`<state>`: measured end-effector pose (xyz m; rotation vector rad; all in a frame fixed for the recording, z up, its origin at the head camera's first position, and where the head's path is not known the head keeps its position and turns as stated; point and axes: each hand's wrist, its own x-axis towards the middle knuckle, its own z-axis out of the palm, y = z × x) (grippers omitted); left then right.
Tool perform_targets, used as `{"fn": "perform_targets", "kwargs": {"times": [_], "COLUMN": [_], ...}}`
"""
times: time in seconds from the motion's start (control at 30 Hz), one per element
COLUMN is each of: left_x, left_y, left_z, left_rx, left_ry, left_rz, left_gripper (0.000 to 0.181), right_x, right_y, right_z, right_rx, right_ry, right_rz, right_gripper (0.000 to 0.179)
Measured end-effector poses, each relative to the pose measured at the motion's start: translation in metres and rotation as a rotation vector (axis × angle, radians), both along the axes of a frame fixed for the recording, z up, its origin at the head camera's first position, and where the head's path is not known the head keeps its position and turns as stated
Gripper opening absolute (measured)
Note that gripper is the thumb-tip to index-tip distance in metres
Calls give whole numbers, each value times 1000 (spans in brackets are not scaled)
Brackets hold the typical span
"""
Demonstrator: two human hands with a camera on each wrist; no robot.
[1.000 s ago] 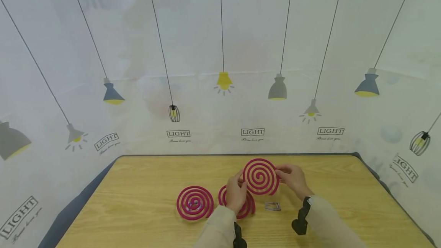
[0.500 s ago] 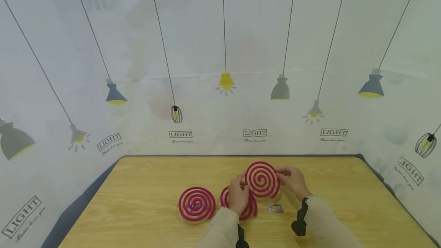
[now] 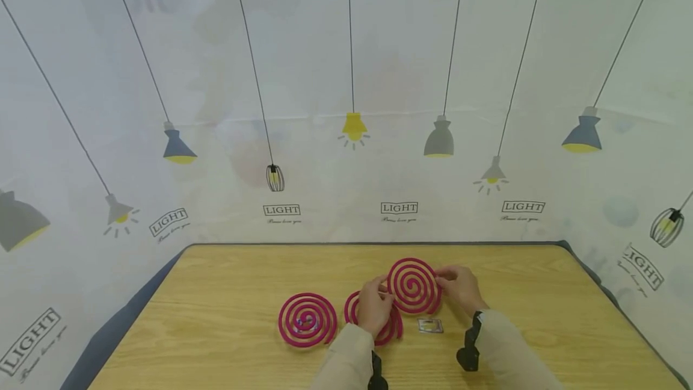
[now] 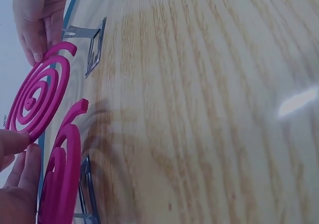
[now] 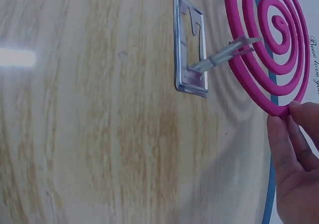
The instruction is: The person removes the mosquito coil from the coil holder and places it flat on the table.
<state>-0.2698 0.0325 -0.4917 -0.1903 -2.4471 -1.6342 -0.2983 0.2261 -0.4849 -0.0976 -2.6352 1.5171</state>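
A magenta mosquito coil (image 3: 414,286) is held tilted above the table between both hands. My left hand (image 3: 373,309) pinches its left rim, and my right hand (image 3: 460,287) pinches the right rim between thumb and fingers. Below it lies a small metal coil stand (image 5: 191,45) with an upright prong; in the right wrist view the prong's tip overlaps the outer ring, and I cannot tell whether they touch. A second coil (image 3: 353,312), partly hidden by my left hand, sits over another metal stand (image 4: 88,194). Further left, a third coil (image 3: 307,320) sits over a metal piece.
The wooden table (image 3: 216,294) has a dark edge along its back and sides. Behind it hangs a pale cloth (image 3: 325,167) printed with lamps. A black wrist strap (image 3: 470,342) shows on the right arm.
Both hands have lowered the held coil a little toward the stand, with a slight shift to the right. The other two coils stay in place on the table.
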Motion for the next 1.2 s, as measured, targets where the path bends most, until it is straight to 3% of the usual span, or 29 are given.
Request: {"fn": "perform_targets", "kwargs": {"times": [0.4, 0.63, 0.97, 1.2], "left_x": [-1, -1, 0, 4], "left_y": [4, 6, 14, 17], "left_z": [3, 2, 0, 1], "left_rx": [-28, 6, 35, 44], "left_ry": [-47, -65, -114, -82], "left_rz": [-70, -67, -71, -91], "left_gripper": [34, 32, 34, 35], "right_x": [1, 0, 0, 4], "right_y": [7, 9, 17, 19], "right_z": [-2, -2, -7, -7], "right_rx": [32, 115, 137, 130], "right_ry": [13, 37, 36, 1], "right_rz": [13, 9, 1, -4], "right_gripper": [15, 14, 16, 16]}}
